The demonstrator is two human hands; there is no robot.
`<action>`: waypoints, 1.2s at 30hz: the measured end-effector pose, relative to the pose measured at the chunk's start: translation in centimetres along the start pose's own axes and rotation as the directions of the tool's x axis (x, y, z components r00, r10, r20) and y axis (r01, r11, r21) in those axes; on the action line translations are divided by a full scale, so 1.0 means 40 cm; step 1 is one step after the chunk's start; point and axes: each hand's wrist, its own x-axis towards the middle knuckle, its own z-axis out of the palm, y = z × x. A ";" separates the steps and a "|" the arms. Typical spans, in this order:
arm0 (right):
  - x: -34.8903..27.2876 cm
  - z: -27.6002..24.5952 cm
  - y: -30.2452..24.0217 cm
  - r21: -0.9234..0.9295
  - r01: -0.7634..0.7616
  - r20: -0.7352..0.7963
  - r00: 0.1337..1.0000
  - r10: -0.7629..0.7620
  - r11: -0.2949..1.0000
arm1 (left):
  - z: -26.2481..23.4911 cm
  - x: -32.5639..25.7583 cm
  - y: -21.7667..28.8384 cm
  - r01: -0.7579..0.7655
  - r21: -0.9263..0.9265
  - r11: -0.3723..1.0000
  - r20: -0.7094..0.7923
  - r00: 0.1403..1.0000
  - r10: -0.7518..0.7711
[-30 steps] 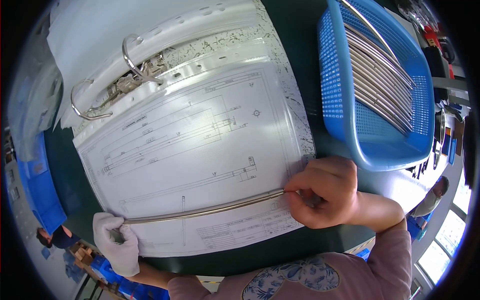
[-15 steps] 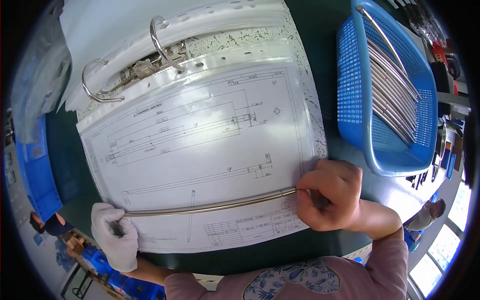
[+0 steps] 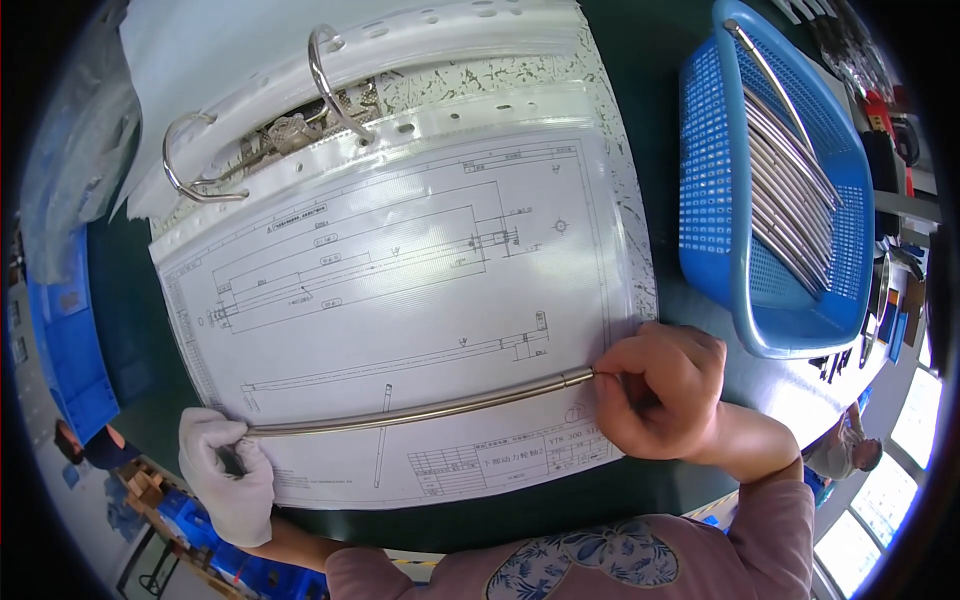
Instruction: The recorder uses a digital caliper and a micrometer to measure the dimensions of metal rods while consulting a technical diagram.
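Note:
A thin metal rod (image 3: 420, 411) lies level across the lower part of a technical drawing (image 3: 350, 310) in a clear sleeve. My left hand (image 3: 228, 470), in a white glove, pinches the rod's left end. The bare fingers of my right hand (image 3: 662, 393) close on its right end, where a narrow groove shows close to the fingertips. The drawing sits in an open ring binder with metal rings (image 3: 335, 85) and shows long shafts in outline.
A blue plastic basket (image 3: 745, 200) with several similar metal rods (image 3: 785, 190) stands at the right. Plastic bags (image 3: 80, 150) and a blue bin (image 3: 70, 340) are at the left. Another person (image 3: 845, 450) is far off at the right. The tabletop (image 3: 150, 370) is dark green.
Both hands keep hold of the rod, almost still. The view has shifted slightly, and the person at the far right has changed posture.

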 end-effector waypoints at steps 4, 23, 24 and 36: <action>0.001 -0.001 0.000 0.009 0.010 0.008 1.000 -0.010 1.000 | -0.001 -0.001 -0.003 -0.003 -0.003 1.000 -0.006 1.000 0.003; 0.001 0.004 -0.003 -0.076 0.041 0.014 0.999 -0.040 0.996 | -0.003 -0.001 -0.010 -0.014 -0.002 1.000 0.016 1.000 0.014; 0.001 0.005 -0.002 -0.075 0.041 0.013 0.999 -0.040 0.996 | -0.003 -0.001 -0.008 -0.006 -0.007 1.000 0.009 1.000 0.006; 0.002 0.002 -0.006 -0.082 0.019 0.025 1.000 -0.017 0.996 | -0.004 -0.001 -0.004 -0.015 0.023 1.000 0.015 1.000 0.015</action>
